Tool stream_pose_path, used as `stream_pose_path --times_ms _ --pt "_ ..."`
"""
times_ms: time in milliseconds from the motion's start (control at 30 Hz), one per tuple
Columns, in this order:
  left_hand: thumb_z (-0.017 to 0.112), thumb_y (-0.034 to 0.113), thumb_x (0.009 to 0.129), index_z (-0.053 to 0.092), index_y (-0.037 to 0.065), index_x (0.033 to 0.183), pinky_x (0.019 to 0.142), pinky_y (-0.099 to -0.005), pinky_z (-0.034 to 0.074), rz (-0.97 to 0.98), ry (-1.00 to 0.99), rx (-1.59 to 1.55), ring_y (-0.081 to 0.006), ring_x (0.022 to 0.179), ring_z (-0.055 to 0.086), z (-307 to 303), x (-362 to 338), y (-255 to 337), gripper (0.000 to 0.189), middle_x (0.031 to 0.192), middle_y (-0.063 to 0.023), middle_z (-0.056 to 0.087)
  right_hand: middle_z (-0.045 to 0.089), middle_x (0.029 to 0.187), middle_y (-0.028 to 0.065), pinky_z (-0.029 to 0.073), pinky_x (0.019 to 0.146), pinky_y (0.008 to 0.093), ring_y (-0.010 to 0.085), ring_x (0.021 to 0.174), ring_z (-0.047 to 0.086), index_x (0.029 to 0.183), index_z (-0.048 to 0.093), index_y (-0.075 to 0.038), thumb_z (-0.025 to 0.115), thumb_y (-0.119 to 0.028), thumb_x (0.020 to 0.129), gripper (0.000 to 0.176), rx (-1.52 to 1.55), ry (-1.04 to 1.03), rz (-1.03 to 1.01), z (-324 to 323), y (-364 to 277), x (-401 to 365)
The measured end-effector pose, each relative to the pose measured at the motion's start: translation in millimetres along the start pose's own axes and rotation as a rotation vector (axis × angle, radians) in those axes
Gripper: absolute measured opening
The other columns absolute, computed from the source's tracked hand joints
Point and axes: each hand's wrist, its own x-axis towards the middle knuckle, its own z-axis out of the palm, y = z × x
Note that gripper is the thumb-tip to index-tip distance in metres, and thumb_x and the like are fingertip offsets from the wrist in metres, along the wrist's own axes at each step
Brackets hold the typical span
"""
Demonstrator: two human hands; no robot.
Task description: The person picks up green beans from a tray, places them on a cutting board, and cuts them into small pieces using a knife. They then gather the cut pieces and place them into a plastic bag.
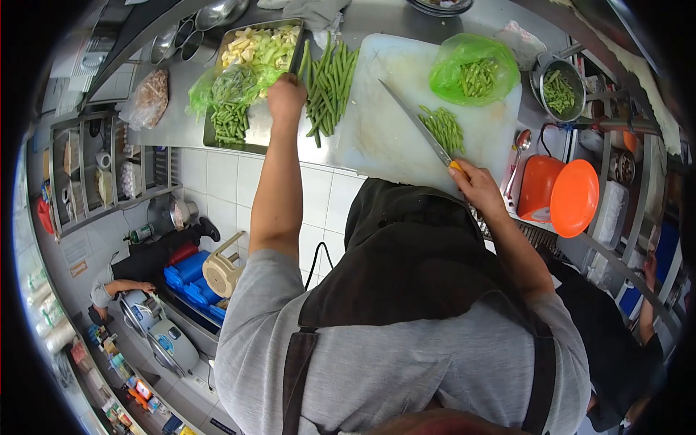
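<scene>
My right hand (475,187) is wrapped round the yellow handle of a long knife (417,119), whose blade lies over the white cutting board (377,145). Beside the blade is a small heap of sliced green beans (442,129). My left hand (286,98) is closed at the right edge of a metal tray (255,147) of cut vegetables; what its fingers hold is hidden. Whole green beans (332,87) lie between tray and board. On the board's upper right sits a green plastic bag (475,69) with cut beans inside.
A strainer of cut beans (559,90) and orange containers (574,197) stand at the right. A clear bag (150,98) lies at the far left of the counter. Two other people are visible, one lower left (156,268), one lower right (616,333).
</scene>
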Motion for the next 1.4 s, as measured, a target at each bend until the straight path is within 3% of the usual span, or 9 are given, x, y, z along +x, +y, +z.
stream_pose_path --times_ms 67,133,200,233,367,567,733,1133,1400 --pt "0.069 0.018 0.082 0.072 0.006 0.101 0.078 -0.0426 0.057 0.029 0.066 -0.167 -0.0351 0.081 0.072 -12.3 -26.0 12.0 0.022 0.084 -0.0175 0.073 0.067 0.088 0.0267 0.05 0.079 0.0453 0.0416 0.086 0.066 0.122 0.065 -0.004 0.058 -0.041 0.097 0.045 -0.001 0.03 -0.046 3.4 6.5 -0.3" --pt "0.073 0.014 0.079 0.071 0.008 0.098 0.077 -0.0414 0.056 0.185 -0.102 -0.405 -0.0327 0.08 0.071 -8.0 -55.0 30.7 0.02 0.087 -0.0134 0.073 0.066 0.076 0.021 0.051 0.067 0.0416 0.0336 0.069 0.067 0.122 0.064 -0.004 0.057 -0.041 0.098 0.045 0.014 0.031 -0.062 4.9 7.1 1.0" --pt "0.071 0.009 0.079 0.071 0.009 0.098 0.079 -0.0408 0.056 0.396 -0.238 -0.392 -0.033 0.085 0.07 12.7 -88.6 51.7 0.019 0.095 -0.0129 0.072 0.063 0.072 0.0166 0.05 0.06 0.0388 0.0279 0.06 0.063 0.122 0.064 -0.005 0.056 -0.041 0.099 0.044 0.102 -0.031 0.016 2.5 3.8 2.0" --pt "0.071 0.004 0.082 0.069 0.006 0.099 0.069 -0.0356 0.057 0.559 -0.236 -0.396 -0.0261 0.075 0.071 21.0 -105.1 64.3 0.017 0.098 -0.0108 0.07 0.06 0.067 0.0121 0.048 0.053 0.036 0.0221 0.052 0.06 0.123 0.063 -0.005 0.055 -0.041 0.1 0.043 0.196 -0.094 0.076 1.7 2.1 1.7" --pt "0.069 0.004 0.078 0.068 0.006 0.099 0.081 -0.0407 0.055 0.662 -0.25 -0.237 -0.0292 0.095 0.066 41.3 -142.0 93.3 0.021 0.102 -0.0111 0.067 0.055 0.063 0.0066 0.044 0.045 0.0321 0.0142 0.046 0.054 0.122 0.063 -0.006 0.054 -0.041 0.101 0.042 0.213 -0.079 0.084 1.8 -3.4 -0.8" --pt "0.069 0.004 0.078 0.07 0.006 0.098 0.084 -0.0421 0.053 0.623 -0.084 -0.087 -0.034 0.1 0.062 30.6 -157.3 103.4 0.021 0.108 -0.0141 0.065 0.063 0.07 0.0158 0.049 0.059 0.039 0.0267 0.058 0.063 0.122 0.063 -0.004 0.055 -0.041 0.099 0.044 0.108 -0.055 0.061 0.8 -7.6 -2.3" --pt "0.067 0.003 0.079 0.07 0.005 0.094 0.082 -0.0426 0.052 0.707 -0.166 -0.258 -0.0345 0.094 0.061 53.1 -163.3 107.8 0.015 0.099 -0.0143 0.066 0.067 0.087 0.0249 0.049 0.077 0.0462 0.0436 0.087 0.064 0.122 0.064 -0.005 0.057 -0.04 0.098 0.042 -0.032 0.004 -0.108 -5.4 -9.5 -12.9" --pt "0.064 0.003 0.079 0.066 0.005 0.09 0.079 -0.0453 0.05 0.698 -0.142 -0.223 -0.0366 0.086 0.058 54.9 -166.2 113.6 0.011 0.088 -0.0146 0.062 0.067 0.082 0.0233 0.049 0.074 0.0494 0.0435 0.084 0.065 0.122 0.063 -0.011 0.056 -0.043 0.099 0.041 -0.217 -0.082 -0.034 -25.4 -17.2 -55.0" --pt "0.065 0.003 0.078 0.067 0.006 0.091 0.08 -0.0448 0.05 0.719 -0.141 -0.22 -0.0359 0.086 0.059 57.9 -165.8 111.5 0.013 0.088 -0.0138 0.063 0.066 0.083 0.0246 0.05 0.073 0.0453 0.0427 0.08 0.065 0.122 0.063 -0.007 0.058 -0.038 0.099 0.039 -0.115 -0.011 -0.136 16.0 -6.0 0.7"
